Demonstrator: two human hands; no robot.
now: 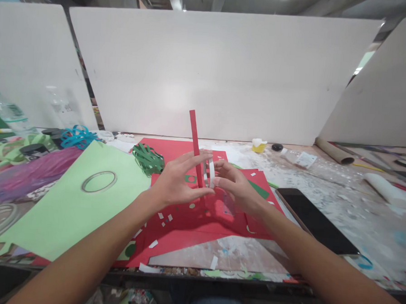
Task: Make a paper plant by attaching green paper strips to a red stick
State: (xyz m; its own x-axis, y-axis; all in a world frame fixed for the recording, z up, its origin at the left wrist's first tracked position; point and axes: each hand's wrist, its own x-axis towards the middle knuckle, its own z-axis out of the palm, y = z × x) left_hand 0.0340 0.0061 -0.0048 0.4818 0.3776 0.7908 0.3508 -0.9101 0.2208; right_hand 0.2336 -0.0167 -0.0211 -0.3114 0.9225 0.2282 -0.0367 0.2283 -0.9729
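Observation:
A long red paper strip (194, 132) stands nearly upright, leaning slightly left, between the thumb and fingers of my left hand (179, 180). My right hand (237, 185) has its fingers bent round the right side of a white ring (212, 173), which is turned almost edge-on. My left fingertips reach to the ring's left side. Both hands are raised over red paper sheets (185, 232) scattered with small white and green scraps. A green paper bundle (148, 159) lies left of my left hand.
Light green paper (74, 208) with a thin ring (99, 181) on it lies at left, beside a purple bag (31, 175) and blue strips (78, 137). To the right are a black phone (317, 220), a plastic bottle (324, 167) and a cardboard tube (334, 151). White panels (220, 76) stand behind.

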